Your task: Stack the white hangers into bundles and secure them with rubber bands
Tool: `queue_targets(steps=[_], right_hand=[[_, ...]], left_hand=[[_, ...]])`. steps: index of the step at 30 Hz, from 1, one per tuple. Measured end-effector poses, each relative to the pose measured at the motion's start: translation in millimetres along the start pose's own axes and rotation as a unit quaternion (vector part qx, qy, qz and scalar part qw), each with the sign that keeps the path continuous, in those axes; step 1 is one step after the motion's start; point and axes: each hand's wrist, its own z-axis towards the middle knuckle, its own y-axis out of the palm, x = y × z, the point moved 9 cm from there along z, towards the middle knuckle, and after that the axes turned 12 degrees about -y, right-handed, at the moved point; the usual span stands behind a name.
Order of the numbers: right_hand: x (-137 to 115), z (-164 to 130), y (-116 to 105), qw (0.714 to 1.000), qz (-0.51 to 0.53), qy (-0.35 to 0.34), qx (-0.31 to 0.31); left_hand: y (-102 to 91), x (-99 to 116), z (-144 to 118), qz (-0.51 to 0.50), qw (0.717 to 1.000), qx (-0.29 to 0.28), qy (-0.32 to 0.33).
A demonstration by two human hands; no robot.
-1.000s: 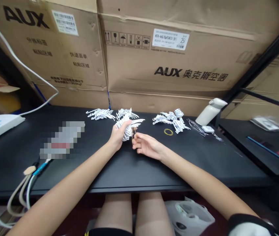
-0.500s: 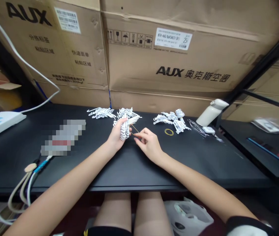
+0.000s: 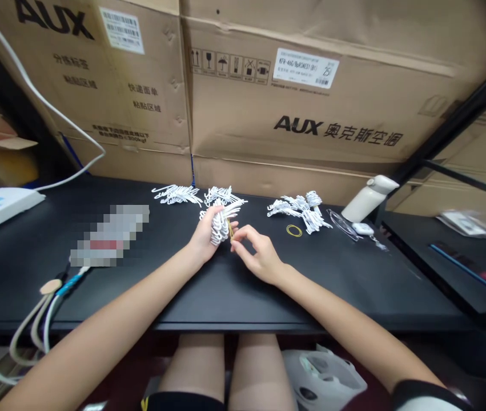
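Observation:
Upright in my left hand is a bundle of small white hooked pieces, with my fingers closed round it. Just to the right, my right hand pinches a yellow rubber band between thumb and fingertips. The band runs from the pinch up to the bundle's right side; whether it goes all the way round is hidden. Behind the left hand lies a pile of similar white hooked pieces, partly covered. Another pile lies to its left. More bundles lie on the right, near loose yellow rubber bands.
Large cardboard boxes stand along the back of the black table. A white bottle and a small white case are at the right. At the left are a blurred-out device, cables and a power strip.
My right hand has drawn the rubber band in closer to the bundle, so the band now hangs more steeply beside it. The left hand keeps its hold. The view has shifted slightly.

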Motion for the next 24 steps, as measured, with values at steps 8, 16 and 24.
queue_targets(steps=[8,16,24], right_hand=[[19.2,-5.7,5.5,0.972,0.189,0.138,0.002],[42.0,0.0,-41.0,0.928,0.293,0.211,0.088],[49.0,-3.2,-40.5,0.914,0.331,0.229,0.058]], left_hand=[[6.8,-3.0,3.5,0.049,0.997,-0.06,0.001],[15.6,-11.9,2.7,0.162,0.983,-0.088,-0.006],[28.1,-37.8,-2.4,0.224,0.952,-0.186,-0.096]])
